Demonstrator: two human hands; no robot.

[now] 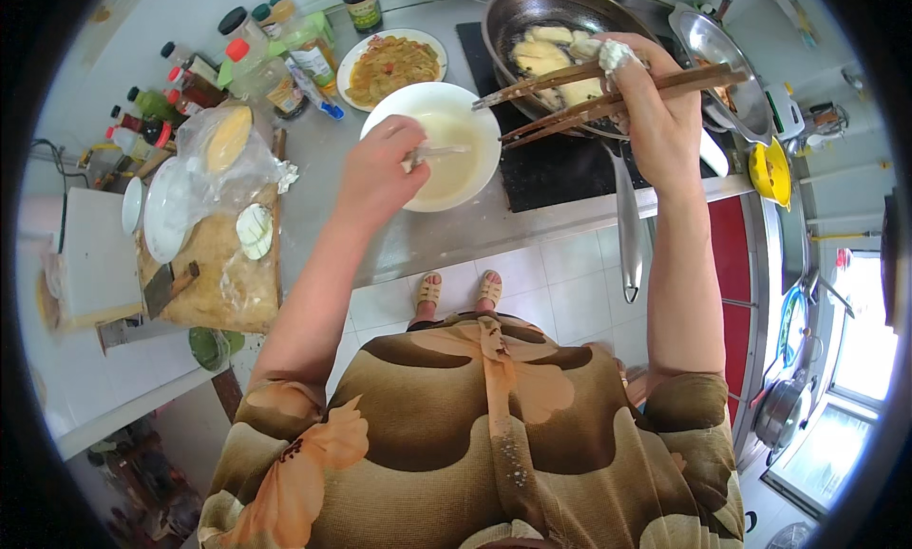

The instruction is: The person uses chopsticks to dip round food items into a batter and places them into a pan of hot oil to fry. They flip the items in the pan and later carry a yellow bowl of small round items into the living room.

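Observation:
My left hand is over a white bowl of pale batter, its fingers pinching a light-coloured piece whose tip reaches over the batter; the piece's kind is unclear. In my right hand are long wooden chopsticks, their tips pointing left above the bowl's right rim. White batter clings to my right thumb. Behind that hand, battered pieces fry in oil in a deep metal frying pan on the black hob. A plate of cooked food stands behind the bowl.
Bottles and jars line the back left. A wooden cutting board at left bears a cleaver, white sliced pieces and a plastic bag. The pan's handle sticks out past the counter edge. A metal bowl stands right.

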